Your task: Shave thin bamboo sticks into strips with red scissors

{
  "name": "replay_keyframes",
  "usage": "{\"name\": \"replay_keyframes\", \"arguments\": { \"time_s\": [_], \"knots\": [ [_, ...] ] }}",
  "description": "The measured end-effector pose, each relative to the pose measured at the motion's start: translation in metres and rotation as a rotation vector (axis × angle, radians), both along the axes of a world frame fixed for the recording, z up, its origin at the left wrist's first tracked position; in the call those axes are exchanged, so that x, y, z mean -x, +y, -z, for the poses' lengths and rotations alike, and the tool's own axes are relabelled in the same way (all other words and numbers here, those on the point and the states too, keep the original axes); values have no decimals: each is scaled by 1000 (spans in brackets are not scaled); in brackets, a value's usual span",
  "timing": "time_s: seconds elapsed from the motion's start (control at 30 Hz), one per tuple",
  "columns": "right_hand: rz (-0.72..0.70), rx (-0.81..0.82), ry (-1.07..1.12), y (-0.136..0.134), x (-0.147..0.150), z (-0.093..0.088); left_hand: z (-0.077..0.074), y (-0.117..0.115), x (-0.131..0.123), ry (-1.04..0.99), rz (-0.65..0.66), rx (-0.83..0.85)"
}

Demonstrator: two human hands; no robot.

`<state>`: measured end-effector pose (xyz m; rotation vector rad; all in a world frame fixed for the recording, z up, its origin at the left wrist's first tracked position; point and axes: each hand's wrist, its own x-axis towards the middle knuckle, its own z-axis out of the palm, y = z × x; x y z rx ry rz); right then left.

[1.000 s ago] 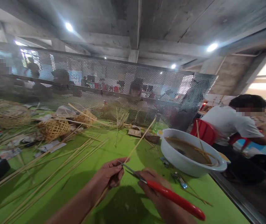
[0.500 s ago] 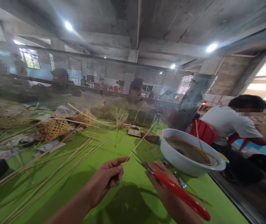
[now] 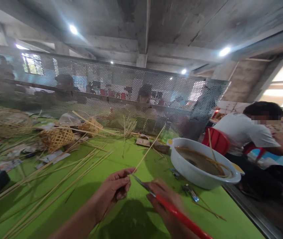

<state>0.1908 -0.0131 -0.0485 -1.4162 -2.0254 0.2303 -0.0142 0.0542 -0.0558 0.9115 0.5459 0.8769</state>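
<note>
Between the thumb and forefinger of my left hand [image 3: 115, 187] a thin bamboo strip [image 3: 149, 147] is pinched near its lower end, and its far end points up and away to the right. My right hand [image 3: 165, 200] is closed on a red-handled tool [image 3: 178, 214] with narrow metal blades, which look like scissors. The blade tips meet the strip right beside my left fingertips. Motion smears the right hand a little. Under both hands is the green tabletop [image 3: 121, 209].
A white basin [image 3: 191, 172] of brownish water with strips in it stands at right, near metal clips [image 3: 190, 192]. Long bamboo strips [image 3: 64, 181] and woven baskets [image 3: 57, 137] lie at left. A perforated metal screen [image 3: 121, 99] runs behind. A person [image 3: 248, 129] sits at right.
My right hand has brought the red-handled tool left and down, so its tips now reach the strip at my left fingers. My left hand stays nearly in place.
</note>
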Motion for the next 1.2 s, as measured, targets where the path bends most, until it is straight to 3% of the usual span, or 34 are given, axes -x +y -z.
{"name": "replay_keyframes", "arguments": {
  "time_s": [0.2, 0.4, 0.53, 0.6, 0.7, 0.9, 1.07, 1.2],
  "knots": [
    [68, 6, 127, 1, 1, -2, -4, -4, 0, 32, -8, 20],
    [-49, 151, 72, -5, 2, -15, -8, -3, 0, 39, -50, 12],
    [116, 4, -63, 5, -25, -17, -5, 3, 3, 32, -53, 6],
    [220, 21, -255, 13, -39, -14, -4, 3, 5, 26, -60, -3],
    [315, 8, -350, 20, -50, -8, -5, -1, 6, 43, -62, -43],
    [299, 76, -414, 19, -60, 5, -7, -4, 5, 148, -75, -145],
    [165, 56, -144, 13, -50, -14, -2, -5, -4, 277, -35, -215],
    [34, 128, 508, 10, 0, -28, 1, -16, -22, 319, -1, -251]
  ]
}}
